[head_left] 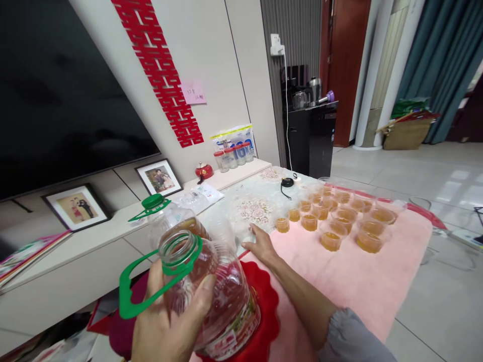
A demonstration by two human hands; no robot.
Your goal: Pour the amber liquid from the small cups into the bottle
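Note:
My left hand (pixel 171 311) is wrapped round the upper part of a large clear plastic jug (pixel 230 301). The jug has an uncapped mouth and a green carry handle (pixel 130 296); it stands in a red scalloped tray (pixel 268 322). Beyond it, my right hand (pixel 263 245) reaches over the table, thumb and fingers apart, near a stack of clear plastic cups (pixel 222 234). I cannot tell whether it touches them. A second jug with a green cap (pixel 154 201) stands behind the first, partly hidden. Several clear cups of amber liquid (pixel 332 236) stand at right.
A pink cloth (pixel 400 261) covers the near table. A black tape measure (pixel 287 182) lies at the far end. Along the wall, a white cabinet (pixel 128 221) bears framed photos (pixel 77 206), small red-lidded jars (pixel 230 158) and a plastic packet (pixel 199 198).

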